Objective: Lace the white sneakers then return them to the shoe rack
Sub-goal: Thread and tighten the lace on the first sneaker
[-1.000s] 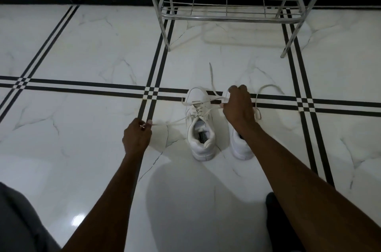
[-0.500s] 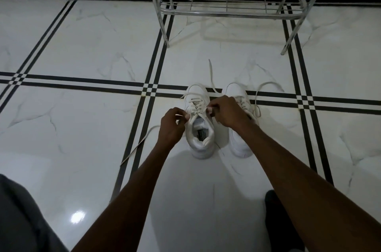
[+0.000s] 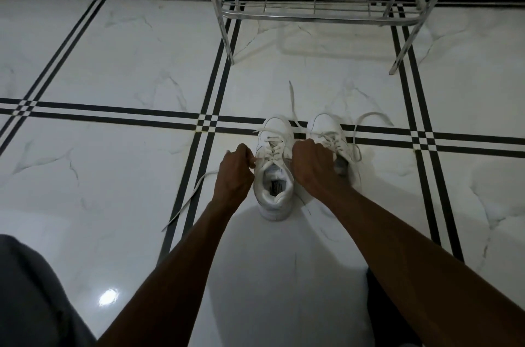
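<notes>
Two white sneakers stand side by side on the marble floor, toes pointing away from me. The left sneaker [image 3: 274,176] is laced partway, its opening facing me. My left hand [image 3: 234,169] pinches its white lace [image 3: 187,200] at the shoe's left side; the loose end trails left over the floor. My right hand [image 3: 311,160] is closed at the shoe's right side, gripping the collar or lace there, and covers part of the right sneaker [image 3: 329,133]. The right sneaker's laces lie loose around it. The metal shoe rack [image 3: 315,10] stands beyond the shoes.
White marble floor [image 3: 113,68] with black double stripes crossing it. A black skirting band runs along the far wall. My grey-clad knee [image 3: 31,298] is at the lower left, and a dark shape sits at the lower right.
My left hand came in from far left, where it held the lace pulled taut, to the shoe's left eyelets. My right hand shifted from the right sneaker to the left sneaker's right side.
</notes>
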`<state>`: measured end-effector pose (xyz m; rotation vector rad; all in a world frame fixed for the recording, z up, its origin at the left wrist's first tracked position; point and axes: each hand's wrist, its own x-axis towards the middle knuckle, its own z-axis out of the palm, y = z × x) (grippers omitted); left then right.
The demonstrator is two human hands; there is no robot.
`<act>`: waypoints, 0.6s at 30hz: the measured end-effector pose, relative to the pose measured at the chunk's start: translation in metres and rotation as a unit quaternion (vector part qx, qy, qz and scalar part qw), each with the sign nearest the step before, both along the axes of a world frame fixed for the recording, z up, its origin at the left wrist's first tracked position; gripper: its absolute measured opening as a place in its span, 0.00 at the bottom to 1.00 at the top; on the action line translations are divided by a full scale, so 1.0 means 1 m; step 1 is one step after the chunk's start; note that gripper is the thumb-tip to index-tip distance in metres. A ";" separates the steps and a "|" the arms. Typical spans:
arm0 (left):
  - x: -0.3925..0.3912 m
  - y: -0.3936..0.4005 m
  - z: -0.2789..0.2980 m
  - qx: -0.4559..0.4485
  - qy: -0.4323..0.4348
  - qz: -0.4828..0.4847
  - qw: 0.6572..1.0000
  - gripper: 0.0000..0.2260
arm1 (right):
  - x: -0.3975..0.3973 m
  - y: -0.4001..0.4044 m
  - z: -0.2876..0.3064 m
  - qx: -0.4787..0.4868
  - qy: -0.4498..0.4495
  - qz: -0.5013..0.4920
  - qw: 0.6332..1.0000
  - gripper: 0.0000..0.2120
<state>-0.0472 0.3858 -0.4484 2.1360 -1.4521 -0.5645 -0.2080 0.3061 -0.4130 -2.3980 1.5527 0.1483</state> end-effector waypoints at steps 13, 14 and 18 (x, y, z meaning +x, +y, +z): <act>0.000 -0.002 0.006 0.003 -0.109 -0.048 0.993 0.08 | -0.012 -0.010 -0.009 0.046 -0.183 0.017 0.982 0.08; -0.002 0.000 0.009 -0.004 -0.116 -0.059 0.991 0.08 | -0.013 -0.009 -0.012 0.040 -0.176 0.019 0.983 0.07; -0.009 0.000 0.009 -0.024 0.000 -0.022 0.999 0.12 | -0.010 -0.005 -0.023 0.011 -0.129 0.007 0.992 0.09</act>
